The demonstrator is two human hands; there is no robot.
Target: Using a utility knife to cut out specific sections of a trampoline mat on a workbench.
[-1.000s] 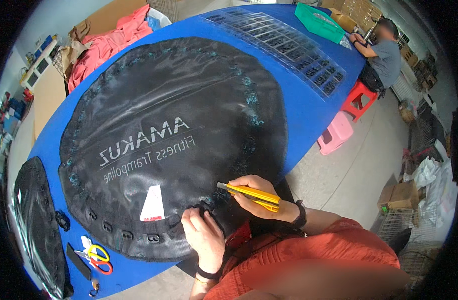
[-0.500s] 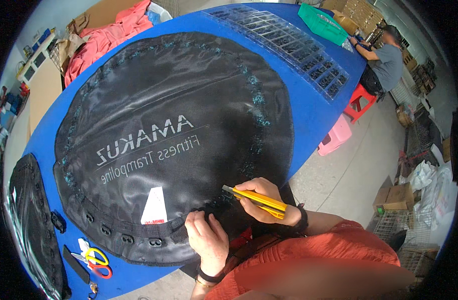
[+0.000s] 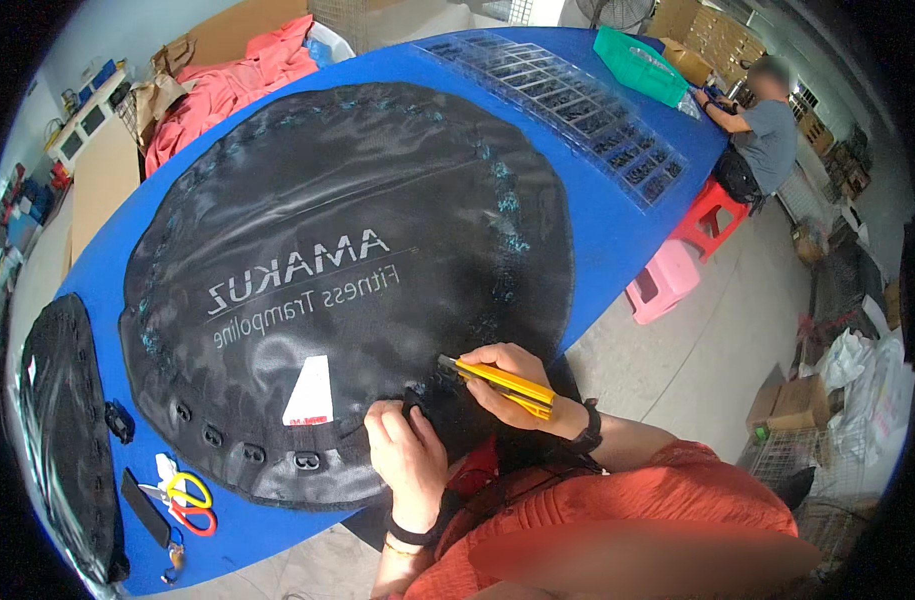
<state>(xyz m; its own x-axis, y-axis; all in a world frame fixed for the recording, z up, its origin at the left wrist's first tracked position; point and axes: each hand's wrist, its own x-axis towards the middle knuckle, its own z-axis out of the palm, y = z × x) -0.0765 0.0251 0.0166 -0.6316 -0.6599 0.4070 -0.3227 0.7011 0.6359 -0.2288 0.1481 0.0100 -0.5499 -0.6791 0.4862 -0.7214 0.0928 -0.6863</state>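
A round black trampoline mat [image 3: 277, 190] lies on the blue table, with pale lettering, a white label [image 3: 310, 395] and blue-green thread bits around its border. My left hand [image 3: 412, 465] is closed on the mat's near edge, pinching up a fold of black webbing by the fingertips. In my right hand [image 3: 512, 358] is a yellow utility knife [image 3: 507, 387], its tip pointing left, just above the mat and close to the pinched edge. Whether the blade touches the material I cannot tell. Several black buckles [image 3: 307, 460] sit along the edge to the left.
At the left lie scissors [image 3: 192, 500], a black strip [image 3: 144, 507] and another black mat [image 3: 62, 390], partly under clear plastic. Clear compartment trays [image 3: 577, 110] and a green bin [image 3: 637, 65] occupy the far side. A person [image 3: 772, 135] works beyond red and pink stools [image 3: 664, 280].
The whole view has shifted slightly. The knife has come a little left, nearer my left hand. Black webbing now stands up beside my left fingertips.
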